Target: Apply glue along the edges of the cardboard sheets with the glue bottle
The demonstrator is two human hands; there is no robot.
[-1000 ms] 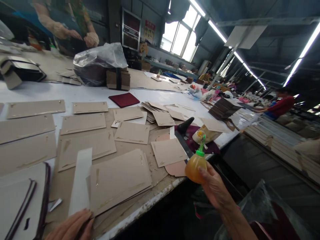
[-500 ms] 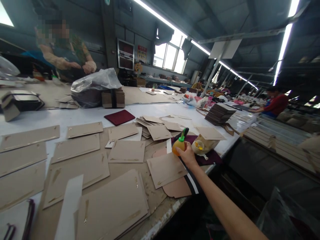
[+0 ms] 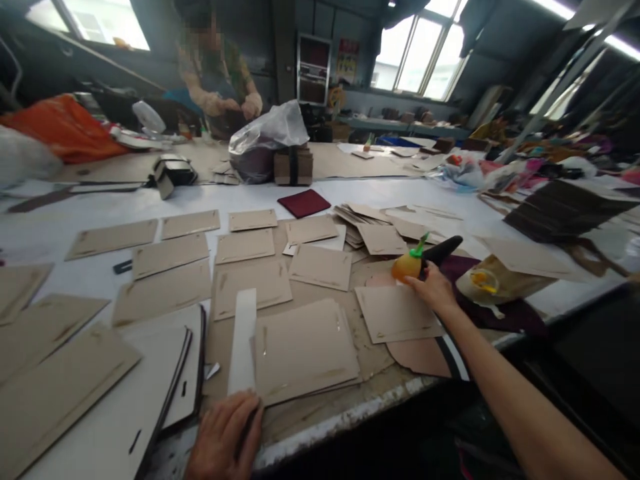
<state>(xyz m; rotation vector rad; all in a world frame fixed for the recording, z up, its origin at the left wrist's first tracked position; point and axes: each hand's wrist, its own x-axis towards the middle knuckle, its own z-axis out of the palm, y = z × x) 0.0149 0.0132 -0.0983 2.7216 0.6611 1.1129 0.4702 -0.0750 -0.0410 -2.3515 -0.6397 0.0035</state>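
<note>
My right hand (image 3: 434,288) is closed round a squeeze bottle (image 3: 406,267) with an orange-yellow body and a green nozzle, probably of glue. The bottle stands at the back edge of a grey-brown cardboard panel (image 3: 397,313), which lies on a rounded tan piece (image 3: 415,357). A dark, handle-like object (image 3: 445,249) is beside the bottle. At the front table edge, my left hand (image 3: 227,433) has its fingers curled towards the thumb, by the near corner of a cardboard stack (image 3: 305,353) and the end of a white strip (image 3: 243,343). Whatever it pinches is hidden.
Several cardboard panels (image 3: 170,257) with shiny streaks spread across the table. A tub (image 3: 477,283) with yellow residue stands at the right on dark red cloth. Behind are a maroon panel (image 3: 304,203) and a dark stack (image 3: 570,210). A co-worker (image 3: 220,87) works across the table.
The view has swung left, bringing more panels on the left into sight. My left hand has come in at the bottom. My right hand still holds the bottle, its nozzle still up.
</note>
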